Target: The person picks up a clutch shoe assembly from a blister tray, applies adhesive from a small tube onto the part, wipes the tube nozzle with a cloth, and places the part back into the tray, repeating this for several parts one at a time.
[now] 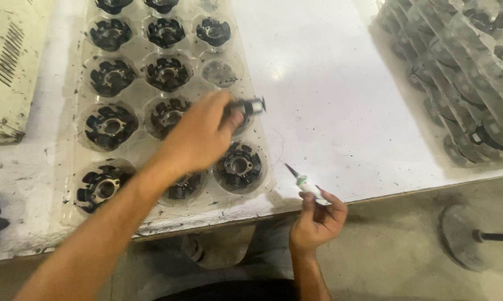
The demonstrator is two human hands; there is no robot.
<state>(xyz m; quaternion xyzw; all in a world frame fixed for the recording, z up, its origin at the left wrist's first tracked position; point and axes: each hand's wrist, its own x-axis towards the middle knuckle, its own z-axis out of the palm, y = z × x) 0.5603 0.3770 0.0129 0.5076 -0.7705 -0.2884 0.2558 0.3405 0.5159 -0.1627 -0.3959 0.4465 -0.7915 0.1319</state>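
The white tabletop (340, 100) fills most of the view, its paint scuffed and speckled with dark grit, grimiest along the near edge from 6 to 8 o'clock. Below that edge lies a bare grey concrete floor (396, 245); at 4 o'clock on it stands a round metal base with a dark rod (474, 237) running off to the right.

At 11 o'clock a clear plastic tray (67, 167) lies on the tabletop, its round pockets in three columns, most holding a black toothed ring part (111, 125) with a metal centre; one pocket in the right-hand column at 12 o'clock looks empty. At 2 o'clock a stack of similar clear trays (457, 83), also loaded with dark parts, lies slanted toward the corner. At 10 o'clock a pale vented metal casing (9, 61) sits at the table's left side.

The left hand (198, 136) reaches over the tray near the centre, its grip closed around a small black and silver part (250, 106) pinched between thumb and fingers, just above the right-hand column of pockets. The right hand (317, 217), at 5 o'clock by the table's near edge, has its grip closed on a thin tube with a green collar and dark pointed nozzle (303, 183), the tip aimed up toward 11 o'clock and well apart from the held part.
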